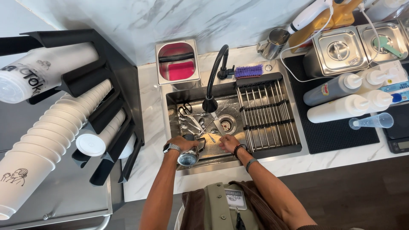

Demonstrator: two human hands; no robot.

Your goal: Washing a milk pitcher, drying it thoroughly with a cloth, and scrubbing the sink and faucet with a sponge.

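Note:
My left hand [182, 144] grips a small steel milk pitcher [189, 156] over the near edge of the steel sink [174, 123]. My right hand [229, 143] is closed beside it, in the stream of water under the black flexible faucet [211, 101]; whether it holds anything I cannot tell. Scissors and metal utensils [190, 117] lie on the sink floor near the drain [226, 124]. A watch sits on my left wrist, bands on my right.
A roll-up drying rack [266, 113] covers the sink's right half. Squeeze bottles [341, 108] lie on a black mat at right, behind them lidded steel pans [336, 51]. A red-lined steel box [177, 61] and purple brush [249, 70] stand behind the sink. Cup dispenser [64, 115] at left.

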